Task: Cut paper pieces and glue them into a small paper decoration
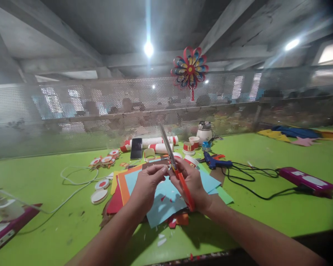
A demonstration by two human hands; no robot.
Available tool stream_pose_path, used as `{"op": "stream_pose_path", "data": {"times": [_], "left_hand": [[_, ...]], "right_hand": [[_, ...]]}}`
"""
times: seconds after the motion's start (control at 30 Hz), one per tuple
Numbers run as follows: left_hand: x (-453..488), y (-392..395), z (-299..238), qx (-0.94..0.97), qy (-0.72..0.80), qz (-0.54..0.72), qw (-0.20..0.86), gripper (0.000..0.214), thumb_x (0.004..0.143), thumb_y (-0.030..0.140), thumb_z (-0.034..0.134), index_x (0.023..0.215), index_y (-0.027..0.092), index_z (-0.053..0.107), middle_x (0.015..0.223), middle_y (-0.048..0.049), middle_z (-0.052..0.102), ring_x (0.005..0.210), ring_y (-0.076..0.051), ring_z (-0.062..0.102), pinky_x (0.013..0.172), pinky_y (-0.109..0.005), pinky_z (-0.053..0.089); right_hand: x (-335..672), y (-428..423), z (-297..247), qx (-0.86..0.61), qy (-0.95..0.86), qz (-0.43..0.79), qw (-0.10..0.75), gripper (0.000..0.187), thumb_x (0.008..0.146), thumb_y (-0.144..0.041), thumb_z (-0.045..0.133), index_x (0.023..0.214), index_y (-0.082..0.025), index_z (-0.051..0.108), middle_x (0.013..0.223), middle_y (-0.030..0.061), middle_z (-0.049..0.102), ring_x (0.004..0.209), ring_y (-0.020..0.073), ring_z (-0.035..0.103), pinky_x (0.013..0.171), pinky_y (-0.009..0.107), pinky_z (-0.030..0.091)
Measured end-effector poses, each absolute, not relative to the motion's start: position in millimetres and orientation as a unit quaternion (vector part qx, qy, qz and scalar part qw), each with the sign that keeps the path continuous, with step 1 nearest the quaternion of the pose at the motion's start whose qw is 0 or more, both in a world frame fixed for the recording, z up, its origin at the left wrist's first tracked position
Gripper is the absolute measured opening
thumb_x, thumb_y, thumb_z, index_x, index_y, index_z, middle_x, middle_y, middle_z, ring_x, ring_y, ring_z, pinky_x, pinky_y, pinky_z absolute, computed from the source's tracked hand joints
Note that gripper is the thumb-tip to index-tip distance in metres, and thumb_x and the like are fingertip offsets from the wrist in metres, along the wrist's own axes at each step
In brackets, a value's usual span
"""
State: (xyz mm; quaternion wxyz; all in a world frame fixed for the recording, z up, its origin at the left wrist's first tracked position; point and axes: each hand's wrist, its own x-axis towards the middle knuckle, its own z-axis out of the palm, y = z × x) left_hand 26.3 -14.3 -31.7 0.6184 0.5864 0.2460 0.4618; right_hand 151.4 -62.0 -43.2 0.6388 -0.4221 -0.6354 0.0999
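My right hand point(192, 183) is closed round the orange handles of a pair of scissors point(175, 166), whose blades point up and away. My left hand point(147, 181) pinches a small dark strip of paper point(155, 164) between thumb and fingers, right beside the blades. Both hands hover over a stack of coloured paper sheets point(166, 201), light blue on top with orange, red and green below, lying on the green table point(266, 207).
A blue glue gun point(215, 162) with a black cable lies right of the sheets. A magenta power strip point(306, 180) sits far right, another at far left point(8, 225). Red-and-white rolls point(152, 142), a phone point(136, 148), round paper discs point(100, 192) and a perforated screen point(100, 114) stand behind.
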Motion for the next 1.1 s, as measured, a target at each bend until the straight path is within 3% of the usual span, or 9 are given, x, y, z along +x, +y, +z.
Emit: {"op": "stream_pose_path", "data": {"times": [0.17, 0.43, 0.6, 0.8, 0.93, 1.1], "left_hand": [[24.4, -13.6, -35.0, 0.579, 0.222, 0.467, 0.631, 0.015, 0.068, 0.026, 0.068, 0.074, 0.014, 0.063, 0.071, -0.0022, 0.059, 0.067, -0.012, 0.052, 0.067, -0.027, 0.04], [21.1, -17.7, -32.7, 0.612, 0.236, 0.434, 0.618, 0.008, 0.065, 0.016, 0.066, 0.064, 0.013, 0.058, 0.058, -0.001, 0.059, 0.056, -0.011, 0.05, 0.056, -0.024, 0.039], [21.1, -14.5, -34.7, 0.629, 0.281, 0.392, 0.61, 0.006, 0.06, 0.014, 0.064, 0.061, 0.014, 0.058, 0.053, -0.0025, 0.062, 0.052, -0.013, 0.054, 0.051, -0.025, 0.038], [19.4, -11.1, -41.0, 0.63, 0.265, 0.377, 0.625, 0.015, 0.052, 0.019, 0.072, 0.052, 0.014, 0.058, 0.051, -0.0028, 0.061, 0.05, -0.012, 0.053, 0.05, -0.025, 0.036], [16.9, -12.0, -43.1, 0.619, 0.227, 0.372, 0.654, 0.018, 0.052, 0.022, 0.075, 0.058, 0.014, 0.06, 0.053, -0.0019, 0.061, 0.048, -0.011, 0.05, 0.051, -0.025, 0.037], [18.9, -6.6, -44.2, 0.621, 0.233, 0.372, 0.649, 0.023, 0.048, 0.025, 0.077, 0.055, 0.014, 0.058, 0.051, -0.0031, 0.061, 0.046, -0.012, 0.052, 0.049, -0.026, 0.037]], "right_hand": [[152.4, -61.4, -46.1, -0.434, -0.631, 0.103, 0.635, 0.042, 0.076, -0.011, 0.055, 0.117, -0.017, 0.048, 0.096, 0.007, 0.062, 0.085, 0.0182, 0.061, 0.073, 0.029, 0.052], [163.5, -57.1, -48.0, -0.463, -0.67, 0.075, 0.576, 0.039, 0.072, -0.008, 0.054, 0.11, -0.017, 0.052, 0.073, 0.0005, 0.059, 0.067, 0.0148, 0.059, 0.064, 0.026, 0.051], [168.9, -55.1, -45.3, -0.447, -0.721, 0.02, 0.53, 0.038, 0.071, -0.008, 0.055, 0.108, -0.015, 0.055, 0.088, 0.0072, 0.064, 0.077, 0.0186, 0.061, 0.069, 0.03, 0.05], [164.3, -63.5, -36.2, -0.438, -0.761, 0.033, 0.478, 0.029, 0.075, -0.01, 0.054, 0.101, -0.02, 0.058, 0.078, 0.0029, 0.064, 0.07, 0.0178, 0.059, 0.065, 0.028, 0.049], [166.0, -63.6, -35.7, -0.43, -0.774, 0.028, 0.465, 0.038, 0.07, -0.008, 0.056, 0.106, -0.021, 0.057, 0.085, 0.0045, 0.065, 0.074, 0.0198, 0.059, 0.068, 0.031, 0.049], [165.4, -63.3, -33.3, -0.417, -0.784, 0.044, 0.459, 0.026, 0.072, -0.01, 0.055, 0.095, -0.02, 0.06, 0.086, 0.0054, 0.065, 0.075, 0.0195, 0.06, 0.068, 0.031, 0.05]]}}
